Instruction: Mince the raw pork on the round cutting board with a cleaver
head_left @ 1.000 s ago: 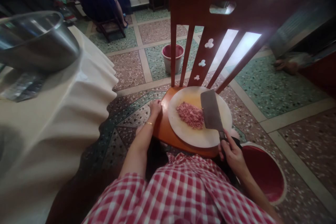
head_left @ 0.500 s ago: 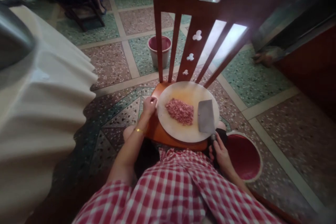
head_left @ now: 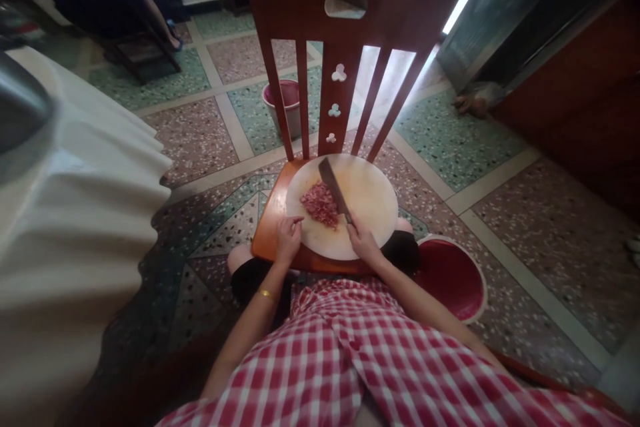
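A brown wooden chair (head_left: 269, 223) bears a round whitish board (head_left: 371, 197). My right hand (head_left: 364, 241) grasps a dark metal cleaver (head_left: 335, 187) beside pink minced meat (head_left: 318, 203), left on the board. My left hand (head_left: 289, 240) curls near-left, its grip unclear.

Upper garment (head_left: 310, 340): red-and-white check, forearms left uncovered. One narrow gold-coloured bracelet (head_left: 267, 293) noted at the left wrist. Legwear (head_left: 403, 251): black, plain, ending above the knees, which are bare.

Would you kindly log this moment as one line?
round board: on chair seat | right hand: grips cleaver | cleaver: beside chopped meat | left hand: near board's left edge
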A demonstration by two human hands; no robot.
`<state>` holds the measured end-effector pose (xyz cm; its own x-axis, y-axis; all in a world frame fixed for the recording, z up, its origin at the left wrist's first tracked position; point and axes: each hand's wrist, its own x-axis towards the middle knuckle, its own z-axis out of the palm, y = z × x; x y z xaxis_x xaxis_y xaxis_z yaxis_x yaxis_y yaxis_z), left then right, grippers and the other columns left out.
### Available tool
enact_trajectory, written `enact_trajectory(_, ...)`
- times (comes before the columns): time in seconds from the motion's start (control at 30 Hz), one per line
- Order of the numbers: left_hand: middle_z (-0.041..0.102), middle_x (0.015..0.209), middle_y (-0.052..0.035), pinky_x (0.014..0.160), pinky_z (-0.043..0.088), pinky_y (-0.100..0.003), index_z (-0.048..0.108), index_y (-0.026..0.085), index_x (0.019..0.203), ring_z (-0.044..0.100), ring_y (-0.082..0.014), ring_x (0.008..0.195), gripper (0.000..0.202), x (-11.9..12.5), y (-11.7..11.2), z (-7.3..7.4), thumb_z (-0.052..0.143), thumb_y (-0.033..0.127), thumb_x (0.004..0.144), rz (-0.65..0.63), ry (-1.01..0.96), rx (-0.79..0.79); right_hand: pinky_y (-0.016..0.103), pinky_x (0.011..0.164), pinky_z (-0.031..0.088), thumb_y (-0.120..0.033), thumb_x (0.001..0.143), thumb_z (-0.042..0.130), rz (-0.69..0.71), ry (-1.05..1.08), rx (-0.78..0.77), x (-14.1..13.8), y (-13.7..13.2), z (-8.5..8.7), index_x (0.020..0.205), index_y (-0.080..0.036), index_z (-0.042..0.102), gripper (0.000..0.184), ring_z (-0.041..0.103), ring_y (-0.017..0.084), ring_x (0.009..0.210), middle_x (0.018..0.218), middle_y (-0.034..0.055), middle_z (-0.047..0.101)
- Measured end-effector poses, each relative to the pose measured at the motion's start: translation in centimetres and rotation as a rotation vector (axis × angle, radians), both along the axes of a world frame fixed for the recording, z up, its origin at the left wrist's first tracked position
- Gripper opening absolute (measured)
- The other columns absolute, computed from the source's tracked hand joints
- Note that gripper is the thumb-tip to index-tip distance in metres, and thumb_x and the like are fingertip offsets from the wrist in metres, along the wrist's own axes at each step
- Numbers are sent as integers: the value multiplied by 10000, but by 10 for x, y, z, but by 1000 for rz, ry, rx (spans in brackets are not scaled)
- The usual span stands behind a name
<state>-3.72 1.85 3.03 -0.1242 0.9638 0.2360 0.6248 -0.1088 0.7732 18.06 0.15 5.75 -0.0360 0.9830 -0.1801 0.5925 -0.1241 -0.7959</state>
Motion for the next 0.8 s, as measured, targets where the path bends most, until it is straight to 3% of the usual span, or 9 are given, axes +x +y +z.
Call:
enact_trajectory(0.13, 631, 819, -40, 809, 401, -326, 629, 184, 884, 540, -170, 834, 192, 8, -1, -4, 454, 173, 808, -51, 41, 21, 324, 715, 493, -301, 911, 345, 250, -443, 79, -3, 12, 15, 1400, -227, 291, 498, 649, 212, 746, 936, 92, 689)
enact_trajectory(0.23, 637, 826, -38, 796, 395, -323, 633, 190, 898, 537, -170, 823, 194, 14, 2, -5, 462, 175, 808, -86, 73, 39, 312, 765, 489, -283, 919, 328, 278, -412, 150, 4, 14, 45, 1396, -228, 298, 482, 643, 210, 859, 1056, 78, 662)
enact_trajectory(0.37, 645, 837, -36, 791, 395, -317, 633, 192, 902, 543, -164, 821, 198, 16, 3, -2, 453, 189, 818, -54, 27, 55, 296, 873, 447, -290, 928, 309, 257, -230, 446, 9, 10, 92, 1411, -200, 255, 494, 571, 189, 1042, 1221, 81, 569)
enact_trajectory(0.47, 648, 846, -39, 791, 402, -316, 634, 191, 900, 546, -164, 829, 205, 15, 0, 0, 445, 195, 823, -23, -13, 51, 301, 862, 451, -291, 934, 288, 218, -250, 500, 1, 6, 88, 1420, -155, 222, 509, 591, 194, 1002, 1166, 112, 600)
enact_trajectory(0.57, 647, 839, -40, 801, 405, -320, 637, 193, 894, 549, -166, 835, 210, 13, -4, 2, 439, 202, 825, -17, -15, 49, 308, 760, 496, -277, 925, 321, 261, -423, 244, -5, 4, 60, 1403, -177, 282, 490, 652, 209, 832, 1015, 103, 673)
enact_trajectory(0.63, 645, 832, -39, 808, 406, -321, 640, 194, 886, 550, -167, 838, 212, 10, -5, 3, 438, 202, 823, -8, -13, 49, 311, 740, 505, -268, 916, 354, 311, -485, 91, -3, 5, 53, 1387, -226, 319, 475, 664, 211, 797, 996, 77, 685)
enact_trajectory(0.7, 644, 825, -39, 805, 411, -319, 643, 194, 884, 549, -167, 836, 214, 7, -5, 3, 440, 206, 819, 6, -16, 43, 315, 793, 494, -266, 916, 353, 322, -440, 120, 1, 7, 63, 1391, -245, 307, 478, 646, 212, 893, 1093, 68, 650)
enact_trajectory(0.8, 642, 822, -40, 794, 415, -314, 649, 191, 882, 546, -168, 837, 218, 5, -3, 5, 442, 212, 814, 29, -28, 33, 315, 896, 443, -269, 930, 310, 272, -287, 361, 2, 7, 89, 1428, -209, 194, 514, 550, 205, 1087, 1271, 81, 529)
